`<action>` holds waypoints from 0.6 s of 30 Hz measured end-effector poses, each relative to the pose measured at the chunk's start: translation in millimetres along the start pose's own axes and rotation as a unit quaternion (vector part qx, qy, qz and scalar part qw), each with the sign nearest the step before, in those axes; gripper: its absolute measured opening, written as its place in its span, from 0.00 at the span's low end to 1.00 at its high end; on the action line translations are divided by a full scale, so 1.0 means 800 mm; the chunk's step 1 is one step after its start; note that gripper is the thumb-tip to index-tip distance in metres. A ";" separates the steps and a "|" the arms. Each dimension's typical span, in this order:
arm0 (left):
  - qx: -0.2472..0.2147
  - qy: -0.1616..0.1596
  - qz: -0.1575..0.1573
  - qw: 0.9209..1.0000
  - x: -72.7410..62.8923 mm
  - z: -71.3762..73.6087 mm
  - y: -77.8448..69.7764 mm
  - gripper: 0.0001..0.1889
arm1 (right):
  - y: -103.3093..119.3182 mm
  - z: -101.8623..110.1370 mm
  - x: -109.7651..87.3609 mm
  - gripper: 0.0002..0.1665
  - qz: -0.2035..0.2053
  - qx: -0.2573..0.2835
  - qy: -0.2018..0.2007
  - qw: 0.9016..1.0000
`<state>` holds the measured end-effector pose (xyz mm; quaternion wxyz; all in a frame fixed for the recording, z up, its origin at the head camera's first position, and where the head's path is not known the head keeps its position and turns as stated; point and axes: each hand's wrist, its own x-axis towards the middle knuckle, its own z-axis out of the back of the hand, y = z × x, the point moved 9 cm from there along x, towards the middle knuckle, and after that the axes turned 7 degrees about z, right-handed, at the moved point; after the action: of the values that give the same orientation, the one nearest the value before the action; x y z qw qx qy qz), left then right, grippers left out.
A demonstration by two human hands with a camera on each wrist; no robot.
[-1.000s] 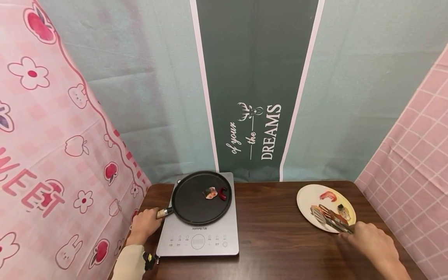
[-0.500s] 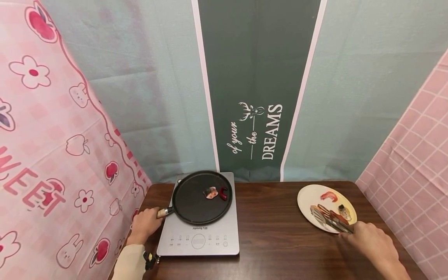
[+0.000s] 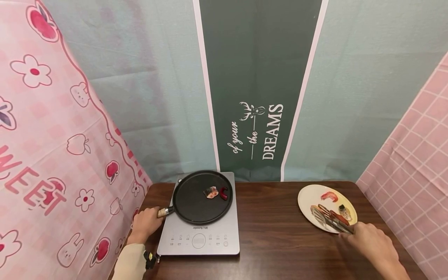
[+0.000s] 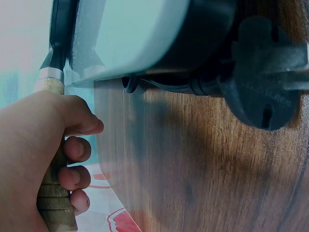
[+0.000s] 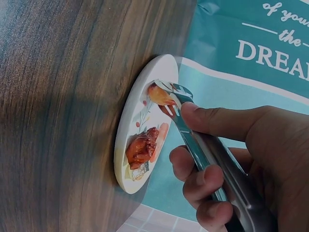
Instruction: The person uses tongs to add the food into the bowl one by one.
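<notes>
"DREAMS," "of your" and "the" run sideways beside a deer's head on the green backdrop [image 3: 259,54] we see behind the scene, while "WEET" can be read on the pink printed cloth [image 3: 49,155] at left. Below them spreads the wood-grain tabletop [image 3: 266,229], carrying a silver induction cooktop [image 3: 180,251] whose panel we read as "Joyoung."

On the cooktop sits a flat black frying pan [image 3: 190,198]; in it lie a dark-skinned fish piece [image 3: 211,192] and, just beside, a curved dark-red piece [image 3: 223,193]. Well apart to the right, a cream plate [image 3: 306,198] with a yellow edge bears several foods.

The left hand [image 3: 146,223] has its grip clamped on the pan's wooden handle [image 4: 53,200]. The right hand [image 3: 372,241] curls its grip around metal tongs [image 3: 337,225], their slotted heads over the plate at a golden-brown piece [image 5: 161,94]; whether they pinch it, we cannot tell. Sharing the plate are a reddish-brown glazed piece [image 5: 142,149], a second fish piece [image 3: 344,212] and a pink shrimp [image 3: 329,196].
</notes>
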<state>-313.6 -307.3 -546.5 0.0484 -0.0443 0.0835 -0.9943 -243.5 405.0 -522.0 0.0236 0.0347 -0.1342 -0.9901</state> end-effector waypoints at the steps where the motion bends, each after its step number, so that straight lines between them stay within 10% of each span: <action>1: 0.001 0.000 0.000 1.000 0.000 0.000 0.000 0.10 | 0.000 0.000 0.000 0.26 0.000 0.001 0.000 1.000; 18: 0.000 0.006 0.000 1.000 0.001 -0.001 0.000 0.10 | 0.000 0.000 0.002 0.29 -0.002 0.005 0.000 1.000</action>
<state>-314.2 -307.4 -547.1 0.0484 -0.0385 0.0839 -0.9946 -245.0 404.7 -522.0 0.0215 0.0355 -0.1393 -0.9894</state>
